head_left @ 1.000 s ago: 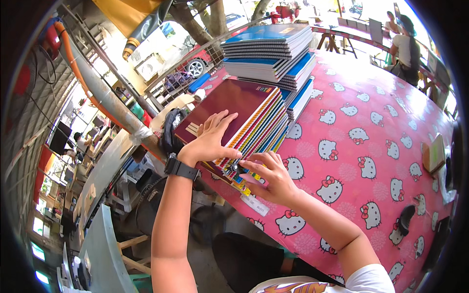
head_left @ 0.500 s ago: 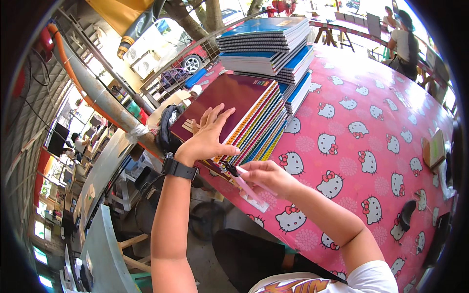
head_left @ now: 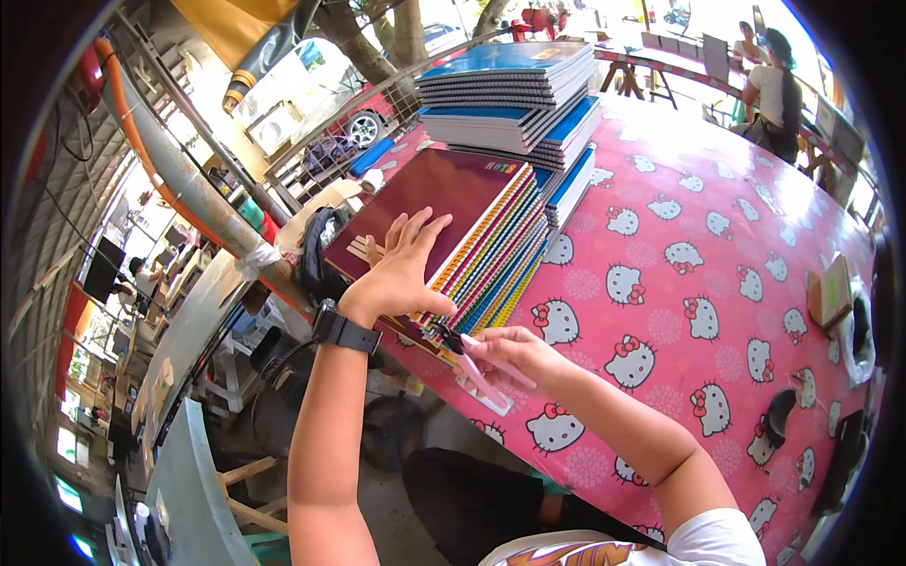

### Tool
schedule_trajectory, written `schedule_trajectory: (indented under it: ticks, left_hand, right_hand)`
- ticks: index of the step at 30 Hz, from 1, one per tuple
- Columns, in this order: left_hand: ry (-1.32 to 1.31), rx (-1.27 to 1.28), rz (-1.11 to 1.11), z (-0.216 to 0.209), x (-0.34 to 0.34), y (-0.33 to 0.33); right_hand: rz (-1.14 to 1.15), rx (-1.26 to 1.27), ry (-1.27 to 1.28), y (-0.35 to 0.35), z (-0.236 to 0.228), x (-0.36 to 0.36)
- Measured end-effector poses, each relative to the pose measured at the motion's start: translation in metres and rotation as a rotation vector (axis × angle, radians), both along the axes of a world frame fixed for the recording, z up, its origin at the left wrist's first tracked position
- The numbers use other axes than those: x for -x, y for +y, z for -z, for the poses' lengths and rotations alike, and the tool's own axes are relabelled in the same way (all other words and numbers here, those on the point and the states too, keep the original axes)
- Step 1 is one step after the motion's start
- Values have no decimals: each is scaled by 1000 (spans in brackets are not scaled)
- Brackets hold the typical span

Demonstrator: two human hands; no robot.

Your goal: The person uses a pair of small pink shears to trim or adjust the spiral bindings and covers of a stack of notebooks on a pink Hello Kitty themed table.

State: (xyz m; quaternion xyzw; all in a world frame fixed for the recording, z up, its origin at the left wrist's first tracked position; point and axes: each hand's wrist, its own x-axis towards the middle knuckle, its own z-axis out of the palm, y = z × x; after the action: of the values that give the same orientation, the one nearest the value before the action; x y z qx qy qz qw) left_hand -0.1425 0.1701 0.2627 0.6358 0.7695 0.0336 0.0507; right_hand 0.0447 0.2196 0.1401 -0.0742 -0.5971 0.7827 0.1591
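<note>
Left hand [head_left: 401, 269] flat on maroon notebook stack [head_left: 453, 236], right hand [head_left: 505, 354] pinching pink pliers [head_left: 477, 373].

a maroon-topped stack of spiral notebooks [head_left: 453, 236] lies fanned near the table's edge.

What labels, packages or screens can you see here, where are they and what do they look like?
Small label: far corner of the maroon notebook cover under the left hand, pale rectangle.
Orange patch: top blue notebook stack, far end of the table.
Dark screen: far left, rectangular.
</note>
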Motion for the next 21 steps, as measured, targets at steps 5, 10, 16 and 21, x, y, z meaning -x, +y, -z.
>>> schedule_trajectory:
  ticks: [5,10,16,21]
  left_hand:
    - [25,5,-16,0,-2,-2]
    - [64,28,-34,-1,-7,1]
    - [73,23,-40,-1,-6,-1]
    - [68,16,-27,-1,-7,0]
  right_hand:
    - [287,-465,98,-8,-1,0]
    - [619,-1170,297,-1,11,3]
    - [653,-1238,305,-5,4,3]
    - [436,-837,287,-3,13,3]
